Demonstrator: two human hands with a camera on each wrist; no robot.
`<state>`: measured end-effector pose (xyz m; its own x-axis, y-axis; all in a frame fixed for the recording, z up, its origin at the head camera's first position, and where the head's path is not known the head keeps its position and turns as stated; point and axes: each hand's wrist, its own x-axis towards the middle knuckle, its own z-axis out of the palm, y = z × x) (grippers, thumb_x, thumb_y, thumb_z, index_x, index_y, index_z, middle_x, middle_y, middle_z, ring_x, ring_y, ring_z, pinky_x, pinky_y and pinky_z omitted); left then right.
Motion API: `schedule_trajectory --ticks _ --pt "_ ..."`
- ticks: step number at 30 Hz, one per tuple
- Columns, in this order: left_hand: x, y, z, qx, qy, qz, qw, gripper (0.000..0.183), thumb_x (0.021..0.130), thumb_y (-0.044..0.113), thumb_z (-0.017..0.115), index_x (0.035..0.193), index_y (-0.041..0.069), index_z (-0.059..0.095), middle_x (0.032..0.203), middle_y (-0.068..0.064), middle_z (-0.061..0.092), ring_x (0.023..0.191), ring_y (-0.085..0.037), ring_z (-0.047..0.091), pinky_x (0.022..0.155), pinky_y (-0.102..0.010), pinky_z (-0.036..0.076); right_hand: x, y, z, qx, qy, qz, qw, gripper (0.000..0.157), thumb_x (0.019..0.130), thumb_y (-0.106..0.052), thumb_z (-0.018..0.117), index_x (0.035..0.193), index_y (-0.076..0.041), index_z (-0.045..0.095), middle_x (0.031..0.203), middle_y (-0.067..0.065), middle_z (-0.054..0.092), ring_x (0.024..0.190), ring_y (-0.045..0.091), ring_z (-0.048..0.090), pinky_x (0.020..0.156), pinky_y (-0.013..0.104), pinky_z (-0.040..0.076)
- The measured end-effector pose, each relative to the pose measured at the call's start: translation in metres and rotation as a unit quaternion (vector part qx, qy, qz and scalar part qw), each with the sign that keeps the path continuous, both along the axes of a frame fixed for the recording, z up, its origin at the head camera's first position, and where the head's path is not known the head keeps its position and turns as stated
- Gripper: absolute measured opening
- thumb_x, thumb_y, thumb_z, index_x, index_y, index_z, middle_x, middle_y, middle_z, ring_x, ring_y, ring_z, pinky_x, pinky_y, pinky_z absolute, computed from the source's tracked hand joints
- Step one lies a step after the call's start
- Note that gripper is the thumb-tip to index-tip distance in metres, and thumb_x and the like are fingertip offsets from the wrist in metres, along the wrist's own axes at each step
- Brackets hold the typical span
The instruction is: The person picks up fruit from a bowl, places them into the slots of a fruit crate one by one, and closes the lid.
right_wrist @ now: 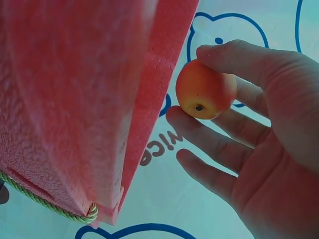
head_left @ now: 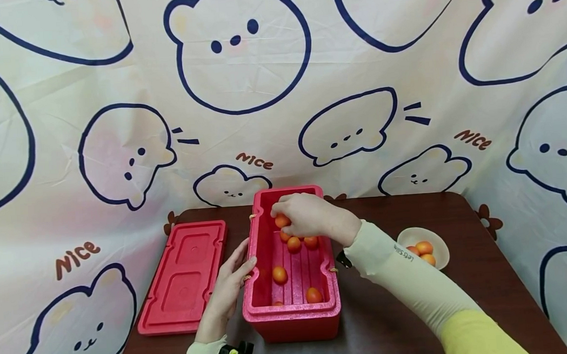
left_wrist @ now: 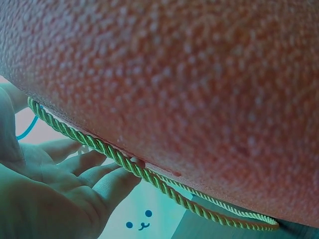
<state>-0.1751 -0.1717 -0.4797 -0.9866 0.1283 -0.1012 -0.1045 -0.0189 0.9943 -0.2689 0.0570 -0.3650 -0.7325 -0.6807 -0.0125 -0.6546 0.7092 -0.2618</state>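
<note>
Orange fruits point(head_left: 280, 275) lie in two places on the head view: several loose inside the red box point(head_left: 299, 323), and a few in the pale bowl point(head_left: 406, 237) at the right of the desk point(head_left: 394, 311). The person's right hand point(head_left: 307, 214) grips one more over the far part of the box. The left hand point(head_left: 229, 286) rests against the box's left side, thumb at the rim. Off already, the red lid point(head_left: 185, 280) lies flat to the left. The work looks midway, since box and bowl both contain fruit and one is in hand; which way the fruits are passing cannot be told.

On the left wrist view, the left hand's fingers are extended, not clenched, near the twisted cord point(left_wrist: 89, 142) along the box's wall; no fruit shows.

On the right wrist view, the right hand's thumb and fingers pinch a single fruit near the box's edge, so its placing appears not yet done.
</note>
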Motion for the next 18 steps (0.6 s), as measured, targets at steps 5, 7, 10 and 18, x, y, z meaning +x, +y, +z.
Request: schedule_trajectory --ticks 5,7,10,18 --pt "0.0004 0.0002 -0.0001 0.0 0.0 0.0 1.0 0.067 0.097 0.023 0.063 0.157 0.017 0.034 0.159 -0.014 0.037 0.134 -0.039 0.048 0.094 -0.047 0.056 0.0009 -0.0004 -0.0001 0.0 -0.002 0.002 1.0 0.045 0.086 -0.03 0.08 0.129 -0.021 0.067 0.119 -0.003 0.066 0.099 0.01 0.062 0.092 0.033 0.057" --pt "0.0005 0.0004 -0.0002 0.0 -0.001 -0.001 1.0 0.068 0.097 0.023 0.063 0.157 0.017 0.034 0.159 -0.014 0.036 0.135 -0.039 0.048 0.094 -0.048 0.056 0.0015 -0.0004 -0.0001 0.001 -0.004 0.002 1.0 0.046 0.086 -0.03 0.08 0.129 -0.022 0.067 0.119 -0.004 0.066 0.098 0.01 0.062 0.092 0.033 0.057" --pt "0.0003 0.0005 -0.0003 0.0 -0.002 -0.002 1.0 0.068 0.097 0.023 0.063 0.157 0.017 0.034 0.159 -0.014 0.036 0.135 -0.039 0.048 0.094 -0.048 0.055 0.002 -0.0004 -0.0007 0.003 -0.002 0.001 1.0 0.047 0.085 -0.03 0.081 0.129 -0.022 0.067 0.119 -0.003 0.066 0.099 0.01 0.062 0.092 0.033 0.057" --pt "-0.0003 -0.0002 -0.0011 0.002 -0.002 -0.003 1.0 0.067 0.097 0.023 0.063 0.158 0.017 0.034 0.159 -0.014 0.036 0.135 -0.04 0.047 0.093 -0.046 0.056 0.0025 -0.0012 -0.0014 0.009 0.002 -0.003 1.0 0.049 0.084 -0.031 0.082 0.13 -0.022 0.067 0.123 -0.002 0.066 0.102 0.012 0.063 0.092 0.036 0.057"
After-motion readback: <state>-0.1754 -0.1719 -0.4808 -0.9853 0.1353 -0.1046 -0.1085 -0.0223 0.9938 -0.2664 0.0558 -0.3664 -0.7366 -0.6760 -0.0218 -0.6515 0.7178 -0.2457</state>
